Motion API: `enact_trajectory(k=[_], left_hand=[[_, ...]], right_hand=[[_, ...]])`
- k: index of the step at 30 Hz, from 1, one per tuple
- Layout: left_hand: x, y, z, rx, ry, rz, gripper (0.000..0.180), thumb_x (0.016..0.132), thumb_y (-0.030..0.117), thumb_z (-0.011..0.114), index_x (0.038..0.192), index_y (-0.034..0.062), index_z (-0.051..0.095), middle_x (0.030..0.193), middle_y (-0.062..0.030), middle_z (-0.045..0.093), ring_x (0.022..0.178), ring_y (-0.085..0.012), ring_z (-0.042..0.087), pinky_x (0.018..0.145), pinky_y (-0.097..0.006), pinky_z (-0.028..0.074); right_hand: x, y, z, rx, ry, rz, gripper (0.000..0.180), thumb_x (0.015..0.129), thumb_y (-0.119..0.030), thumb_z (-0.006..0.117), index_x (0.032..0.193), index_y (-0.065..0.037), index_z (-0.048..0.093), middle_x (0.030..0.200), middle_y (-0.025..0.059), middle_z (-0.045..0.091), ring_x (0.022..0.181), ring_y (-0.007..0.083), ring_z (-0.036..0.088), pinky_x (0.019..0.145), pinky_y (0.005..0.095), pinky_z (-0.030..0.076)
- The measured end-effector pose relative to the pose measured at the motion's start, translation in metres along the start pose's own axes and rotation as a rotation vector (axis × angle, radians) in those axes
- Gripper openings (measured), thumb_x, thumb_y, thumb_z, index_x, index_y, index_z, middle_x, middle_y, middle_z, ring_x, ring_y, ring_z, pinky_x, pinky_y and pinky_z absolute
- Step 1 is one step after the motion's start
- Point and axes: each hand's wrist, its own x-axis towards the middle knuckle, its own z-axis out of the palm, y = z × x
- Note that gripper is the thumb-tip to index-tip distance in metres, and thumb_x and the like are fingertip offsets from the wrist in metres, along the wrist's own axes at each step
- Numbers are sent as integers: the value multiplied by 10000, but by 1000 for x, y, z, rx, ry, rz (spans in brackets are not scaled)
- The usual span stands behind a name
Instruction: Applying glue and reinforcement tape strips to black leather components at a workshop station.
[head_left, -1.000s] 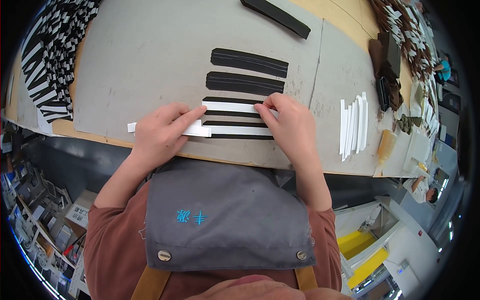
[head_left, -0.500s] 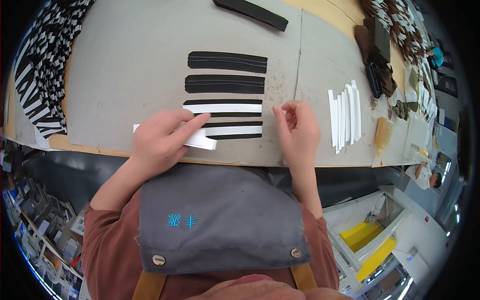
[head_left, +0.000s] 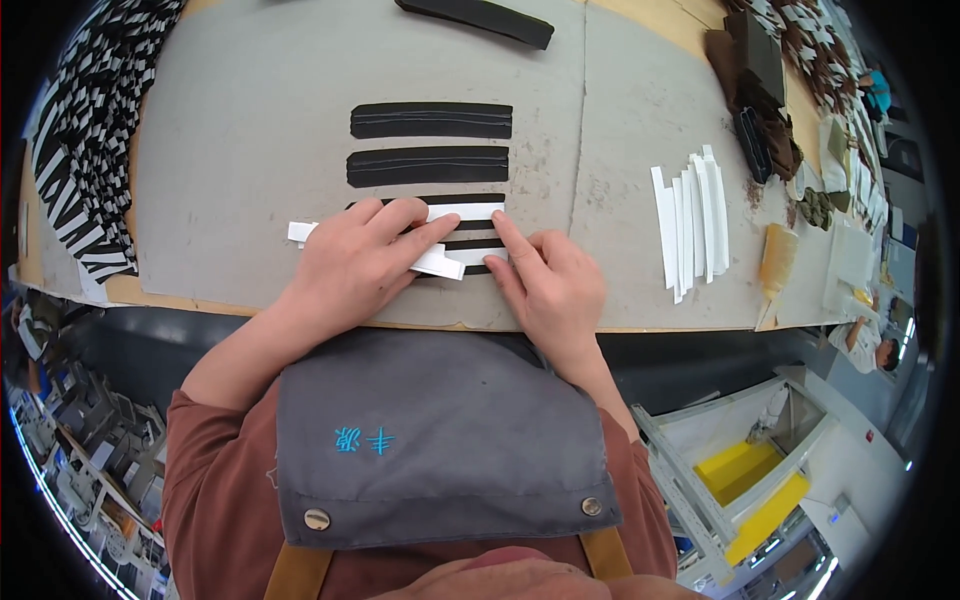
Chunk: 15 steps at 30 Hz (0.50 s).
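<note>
Two black strips, each with a white strip along its middle, lie one below the other in front of me: an upper strip and a lower strip. My left hand is closed over a small bundle of white strips, whose ends stick out on both sides. Its fingertips press on the upper strip, and the hand covers the left part of both. At their right ends rests my right hand, open and holding nothing. Its index fingertip touches the upper strip's end and its thumb the lower one's.
Farther off lie two plain black strips and another dark piece. A row of white strips is on the right, beside an amber bottle and dark brown pieces. Black-and-white pieces are heaped at left.
My right hand has moved left, from apart in the air onto the right ends of the two strips. My left hand has shifted right with the white bundle.
</note>
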Motion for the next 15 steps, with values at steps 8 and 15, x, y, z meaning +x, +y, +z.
enact_trajectory(k=[8, 15], left_hand=[[-25, -7, -13, -21, 107, -57, 513, 661, 37, 757, 1162, 147, 752, 990, 25, 662, 764, -175, 619, 633, -310, 511], [-67, -15, -48, -236, 123, -355, 292, 868, 84, 714, 1159, 110, 701, 940, -28, 652, 773, -167, 626, 662, -312, 500]], right_hand=[[5, -2, -3, 61, -41, 17, 505, 842, -264, 827, 1331, -197, 721, 807, -16, 545, 705, 164, 568, 617, 340, 420], [3, -4, -7, 212, 64, 213, 367, 888, -156, 816, 1232, -92, 705, 811, 31, 591, 669, 174, 563, 567, 324, 438]])
